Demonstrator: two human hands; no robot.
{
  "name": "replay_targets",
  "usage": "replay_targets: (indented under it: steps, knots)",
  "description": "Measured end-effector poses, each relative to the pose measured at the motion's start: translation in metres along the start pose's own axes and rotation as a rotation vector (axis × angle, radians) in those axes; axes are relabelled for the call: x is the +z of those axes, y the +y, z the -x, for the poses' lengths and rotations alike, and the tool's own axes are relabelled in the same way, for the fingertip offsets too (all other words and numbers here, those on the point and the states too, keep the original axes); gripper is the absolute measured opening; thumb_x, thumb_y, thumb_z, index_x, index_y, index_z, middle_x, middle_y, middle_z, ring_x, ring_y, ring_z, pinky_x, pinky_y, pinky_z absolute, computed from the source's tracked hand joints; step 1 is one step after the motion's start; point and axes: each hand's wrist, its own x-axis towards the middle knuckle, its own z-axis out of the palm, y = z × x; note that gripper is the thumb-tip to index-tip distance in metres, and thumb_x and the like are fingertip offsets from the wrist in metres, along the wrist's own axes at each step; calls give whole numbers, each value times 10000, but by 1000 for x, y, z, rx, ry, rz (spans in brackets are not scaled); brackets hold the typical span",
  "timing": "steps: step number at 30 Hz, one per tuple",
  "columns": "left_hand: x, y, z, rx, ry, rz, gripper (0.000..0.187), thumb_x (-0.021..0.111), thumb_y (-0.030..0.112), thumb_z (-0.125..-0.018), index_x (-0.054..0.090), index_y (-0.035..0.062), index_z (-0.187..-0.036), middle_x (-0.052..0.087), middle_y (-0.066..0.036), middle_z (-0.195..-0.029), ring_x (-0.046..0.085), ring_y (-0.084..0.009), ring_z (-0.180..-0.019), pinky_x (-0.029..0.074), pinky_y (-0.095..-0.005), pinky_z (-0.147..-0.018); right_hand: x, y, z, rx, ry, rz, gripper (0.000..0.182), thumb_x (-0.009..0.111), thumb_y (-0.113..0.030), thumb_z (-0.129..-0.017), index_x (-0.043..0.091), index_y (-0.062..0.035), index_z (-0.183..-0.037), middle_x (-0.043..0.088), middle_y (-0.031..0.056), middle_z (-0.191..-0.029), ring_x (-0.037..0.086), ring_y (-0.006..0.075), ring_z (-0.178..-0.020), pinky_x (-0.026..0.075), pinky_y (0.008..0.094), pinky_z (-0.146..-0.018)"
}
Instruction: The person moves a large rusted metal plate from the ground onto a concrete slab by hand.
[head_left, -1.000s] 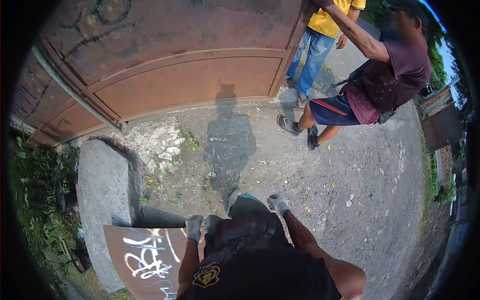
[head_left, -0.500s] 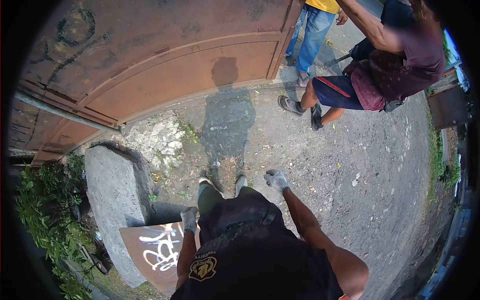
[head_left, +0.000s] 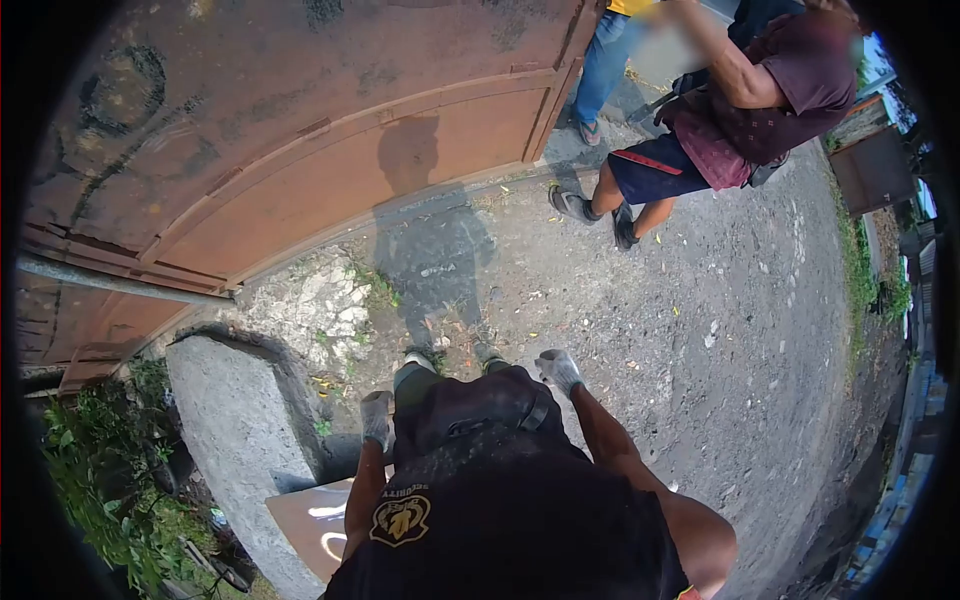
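My left hand (head_left: pixel 376 418), in a dusty grey glove, hangs beside my left thigh with its fingers curled in and nothing visible in them. Below it, partly covered by my left forearm, is a brown sheet (head_left: pixel 305 515) with white painted marks. It lies against a concrete block (head_left: pixel 235 420). My right hand (head_left: pixel 559 370), also gloved, is held out over the gravel to the right of my legs. Its fingers are bent inward, and I see no object in it.
A rusty brown metal gate (head_left: pixel 350 190) with a pipe (head_left: pixel 120 280) stands ahead and left. A person in a maroon shirt (head_left: pixel 765 110) stands ahead right; another in jeans (head_left: pixel 606 65) is behind. Plants (head_left: pixel 110 480) grow left of the block. Rough gravel ground (head_left: pixel 700 350) spreads right.
My view has shifted, and less of the painted sheet shows. Both hands have moved slightly closer to my feet. The person in maroon has shifted the raised arm.
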Motion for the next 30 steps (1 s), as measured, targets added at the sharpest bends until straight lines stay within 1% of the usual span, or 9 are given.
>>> replay_targets:
  steps: [1, 4, 9, 13, 16, 19, 22, 28, 30]
  knots:
    - [-7, 11, -5, 10, -16, 8, 179, 671, 137, -803, 729, -30, -834, 659, -46, -717, 580, -133, -669, 441, -290, -623, 7, -17, 1, -42, 18, -57, 387, 695, -209, -884, 656, 64, -1155, 711, 132, -868, 682, 196, -660, 563, 306, -601]
    - [-28, 37, -22, 44, -112, 0, 137, 656, 109, -789, 716, -14, -792, 652, -49, -700, 595, -146, -656, 452, -295, -618, 26, -62, 7, -147, 87, -7, 382, 685, -214, -892, 656, 59, -1158, 705, 128, -886, 683, 196, -693, 566, 314, -625]
    - [-57, 86, -48, -35, -160, 117, 150, 657, 164, -844, 690, 17, -851, 646, -66, -682, 589, -161, -536, 466, -309, -500, 53, -126, 42, -144, 132, -93, 445, 671, -250, -887, 642, 90, -1173, 722, 173, -1032, 706, 216, -842, 565, 324, -738]
    - [-78, 98, -70, -51, -109, 47, 155, 676, 191, -852, 695, 38, -858, 669, -79, -714, 636, -189, -558, 499, -326, -508, 60, -122, 57, -153, 238, -27, 444, 680, -245, -859, 657, 85, -1157, 719, 196, -1046, 700, 242, -926, 553, 331, -821]
    - [-81, 91, -96, -130, -115, 31, 150, 676, 182, -847, 693, 33, -857, 678, -90, -721, 643, -211, -544, 492, -330, -469, 62, -100, 54, 8, 218, -203, 394, 682, -223, -883, 667, 78, -1135, 725, 134, -917, 698, 192, -728, 577, 317, -651]
    - [-72, 90, -99, -115, -181, 131, 105, 704, 110, -806, 661, 18, -834, 625, -73, -637, 599, -189, -489, 461, -320, -437, 64, -65, 44, 57, 231, -107, 382, 690, -229, -876, 681, 67, -1118, 728, 137, -926, 701, 200, -709, 579, 331, -628]
    - [-58, 106, -87, -125, -232, 149, 87, 661, 74, -803, 645, -10, -817, 630, -104, -669, 586, -198, -495, 463, -321, -446, 60, -80, 48, 124, 166, -45, 382, 681, -260, -873, 700, 52, -1093, 735, 144, -936, 714, 205, -729, 581, 336, -655]
    - [-30, 126, -79, -10, -297, -81, 153, 664, 71, -804, 651, -77, -843, 668, -153, -718, 653, -231, -597, 522, -321, -542, 62, -105, 17, -55, 180, -66, 415, 659, -274, -874, 687, 69, -1107, 729, 148, -948, 717, 212, -800, 581, 337, -701]
    - [-25, 131, -80, -25, -284, -25, 156, 646, 98, -791, 656, -57, -803, 661, -135, -694, 636, -214, -567, 512, -318, -521, 61, -124, 16, -92, 185, -97, 490, 649, -348, -856, 688, 60, -1124, 736, 200, -973, 734, 249, -784, 567, 365, -741]
